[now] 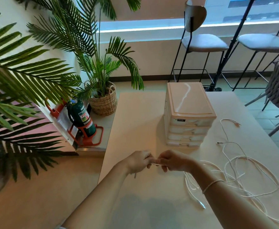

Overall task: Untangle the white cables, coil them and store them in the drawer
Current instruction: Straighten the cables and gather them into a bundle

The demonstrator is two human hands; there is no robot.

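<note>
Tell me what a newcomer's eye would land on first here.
Probably the two hands meeting at the table's near edge: the left hand and right hand pinch a white cable end between them. Next, the loose tangle of white cables sprawled to the right on the table, and the white drawer unit standing behind the hands, its drawers closed. The big palm fronds fill the left side.
</note>
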